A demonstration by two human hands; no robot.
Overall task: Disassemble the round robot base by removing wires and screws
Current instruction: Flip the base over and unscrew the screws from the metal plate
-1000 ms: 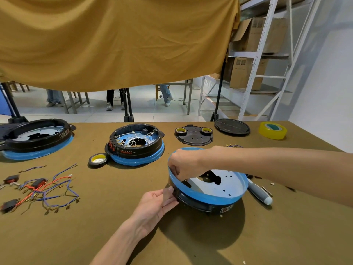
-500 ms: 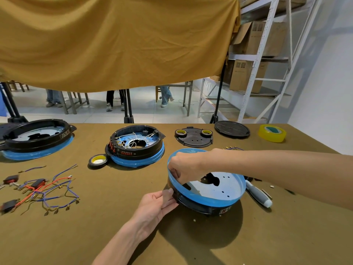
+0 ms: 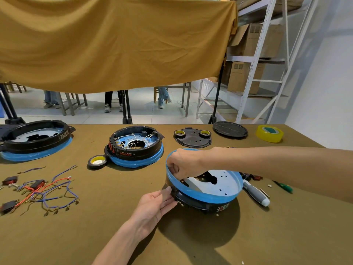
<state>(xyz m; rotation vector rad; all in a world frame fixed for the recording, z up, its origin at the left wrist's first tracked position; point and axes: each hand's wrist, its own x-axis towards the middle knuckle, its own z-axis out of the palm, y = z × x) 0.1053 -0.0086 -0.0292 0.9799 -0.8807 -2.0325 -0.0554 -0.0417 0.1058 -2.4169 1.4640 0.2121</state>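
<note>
The round robot base, a black ring with a blue-taped rim and a white perforated plate inside, is held tilted just above the brown table. My right hand reaches in from the right and pinches the rim's left side, fingertips inside the ring. Pressed against the black outer wall at the lower left is my left hand, fingers flat, thumb against the wall. Removed red and blue wires with switches lie at the left. A grey-handled screwdriver rests just right of the base.
A second base with white wires and a larger base stand further back. Around them lie a tape roll, a black cover plate, a round lid, yellow tape and a green screwdriver.
Both hands keep their hold. The base has shifted very slightly left, and my right fingertips have dipped a little deeper inside the rim.
</note>
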